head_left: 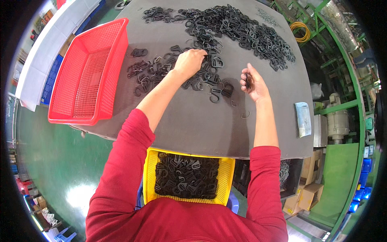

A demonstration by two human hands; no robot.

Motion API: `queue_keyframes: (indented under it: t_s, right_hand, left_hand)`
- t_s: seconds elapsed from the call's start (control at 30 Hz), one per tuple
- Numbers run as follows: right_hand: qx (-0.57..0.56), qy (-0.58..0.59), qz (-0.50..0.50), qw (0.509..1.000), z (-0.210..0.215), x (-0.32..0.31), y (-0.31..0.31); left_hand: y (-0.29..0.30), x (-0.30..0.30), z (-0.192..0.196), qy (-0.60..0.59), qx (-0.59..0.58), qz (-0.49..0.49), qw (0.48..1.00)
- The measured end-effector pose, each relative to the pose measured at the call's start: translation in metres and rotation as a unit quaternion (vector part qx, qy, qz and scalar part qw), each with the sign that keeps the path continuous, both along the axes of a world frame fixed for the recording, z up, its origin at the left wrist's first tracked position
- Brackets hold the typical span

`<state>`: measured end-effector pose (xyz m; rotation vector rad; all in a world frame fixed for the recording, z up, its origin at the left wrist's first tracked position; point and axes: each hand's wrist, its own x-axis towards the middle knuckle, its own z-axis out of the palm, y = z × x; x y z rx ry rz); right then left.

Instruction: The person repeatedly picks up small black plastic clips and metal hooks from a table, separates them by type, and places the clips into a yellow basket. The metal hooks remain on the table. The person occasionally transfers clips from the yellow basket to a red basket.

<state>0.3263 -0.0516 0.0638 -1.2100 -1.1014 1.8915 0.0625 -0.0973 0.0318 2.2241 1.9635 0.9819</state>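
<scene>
My left hand (190, 64) reaches into the loose pile of black plastic hooks (155, 68) on the grey table. Its fingers are pinched together, and a dark piece that looks like one of the hooks shows at the fingertips. My right hand (255, 85) is raised over the table, right of the pile, with its fingers curled around a black plastic hook (247, 80). Whether it holds more than one is hidden by the fingers. Among the black hooks lie thin metal wire hooks (246, 115), a few of them lying apart near my right forearm.
A large heap of black hooks (242, 30) covers the table's far side, with small metal pieces (267, 17) beside it. At left stands a red basket (109, 97). Against my body sits a yellow basket (228, 177) holding many black pieces. A blue-white packet (303, 119) lies at right.
</scene>
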Motion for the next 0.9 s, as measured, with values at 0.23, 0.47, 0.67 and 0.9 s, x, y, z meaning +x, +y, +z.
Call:
queue_keyframes:
  t_s: [0.23,0.47,0.67,0.9]
  right_hand:
    - [0.333,-0.449,0.055,0.827,-0.02,-0.069,0.028]
    - [0.302,-0.37,0.121,0.87,-0.041,-0.064,0.059]
    - [0.25,-0.302,0.078,0.917,0.011,-0.045,0.012]
    - [0.232,-0.178,0.457,0.84,0.062,-0.009,-0.116]
  left_hand:
    - [-0.018,-0.023,0.022,-0.48,-0.185,-0.029,0.857]
    - [-0.035,-0.073,0.025,-0.691,-0.202,-0.062,0.691]
    - [-0.054,-0.062,0.025,-0.772,-0.231,-0.1,0.584]
    - [-0.153,0.0,0.082,-0.417,-0.479,-0.418,0.649]
